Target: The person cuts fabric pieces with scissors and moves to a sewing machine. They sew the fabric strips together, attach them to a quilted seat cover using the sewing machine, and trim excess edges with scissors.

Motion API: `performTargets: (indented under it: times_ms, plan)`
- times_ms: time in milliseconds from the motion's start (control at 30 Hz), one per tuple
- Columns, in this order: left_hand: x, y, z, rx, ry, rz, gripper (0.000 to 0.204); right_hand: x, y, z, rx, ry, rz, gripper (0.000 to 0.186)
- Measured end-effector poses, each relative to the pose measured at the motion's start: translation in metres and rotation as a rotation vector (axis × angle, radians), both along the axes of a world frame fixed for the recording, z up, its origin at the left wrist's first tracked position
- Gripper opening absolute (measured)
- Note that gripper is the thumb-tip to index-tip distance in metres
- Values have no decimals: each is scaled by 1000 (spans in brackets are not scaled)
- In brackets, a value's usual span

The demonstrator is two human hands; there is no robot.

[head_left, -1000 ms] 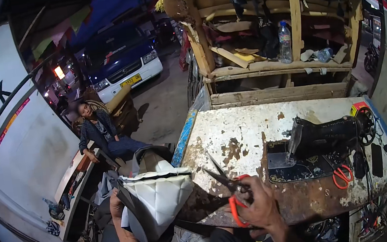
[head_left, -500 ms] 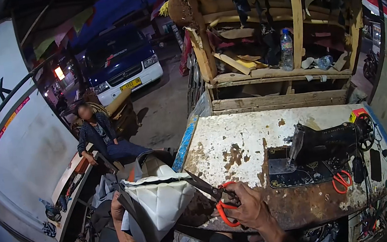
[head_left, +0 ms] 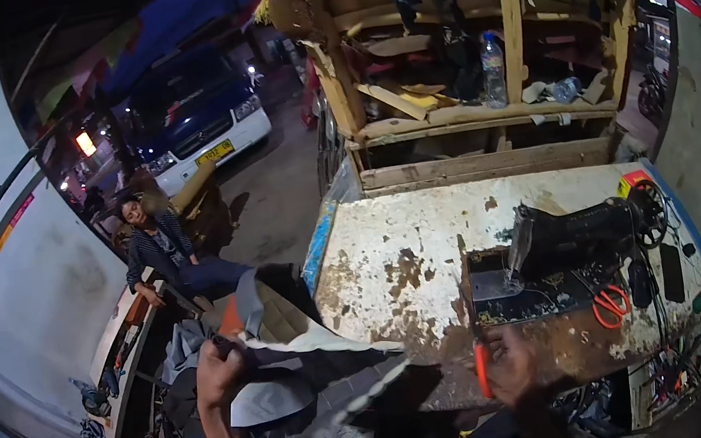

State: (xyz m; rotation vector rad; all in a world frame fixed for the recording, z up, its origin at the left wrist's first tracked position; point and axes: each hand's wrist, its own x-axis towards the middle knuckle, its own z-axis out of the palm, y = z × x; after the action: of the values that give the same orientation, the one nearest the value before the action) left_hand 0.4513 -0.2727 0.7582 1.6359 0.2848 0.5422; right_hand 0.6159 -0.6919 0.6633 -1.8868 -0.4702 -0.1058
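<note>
My left hand (head_left: 216, 374) is closed on the upper edge of a sewn fabric cover (head_left: 322, 368), dark grey and brown with a pale ragged seam edge. The cover hangs spread out over the front left of the workbench, its tip pointing right. My right hand (head_left: 513, 366), somewhat blurred, holds red-handled scissors (head_left: 482, 369) over the bench's front part, apart from the cover. Their blades point away from me and look close together. A black sewing machine (head_left: 582, 240) stands on the bench beyond my right hand.
On the worn white workbench (head_left: 372, 243) lie a second pair of red-handled scissors (head_left: 611, 306) and a black phone-like object (head_left: 672, 272). Behind it stands a wooden rack (head_left: 486, 166) with a plastic bottle (head_left: 493, 69). A seated person (head_left: 159, 246) is at the left; a parked van (head_left: 197, 115) stands beyond.
The scissors have moved right, away from the cover, and turned upright. My left hand has swung the cover over, so its white quilted side no longer shows. The view has shifted slightly.
</note>
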Motion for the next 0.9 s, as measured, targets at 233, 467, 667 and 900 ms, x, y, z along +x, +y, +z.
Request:
performTargets:
  times_ms: [233, 467, 667, 900]
  plan:
    - [183, -123, 78, 712, -164, -291, 22, -7, -125, 2, -483, -107, -586, 46]
    - [324, -204, -1, 907, -128, -243, 48, 6, -187, 2, -798, -131, -586, 41]
    - [283, -214, -14, 731, -93, -47, 34, -21, -144, 17, -219, -39, -367, 35]
    - [117, -267, -15, 456, -93, -226, 16, -53, -20, 7, 409, 461, 221, 68]
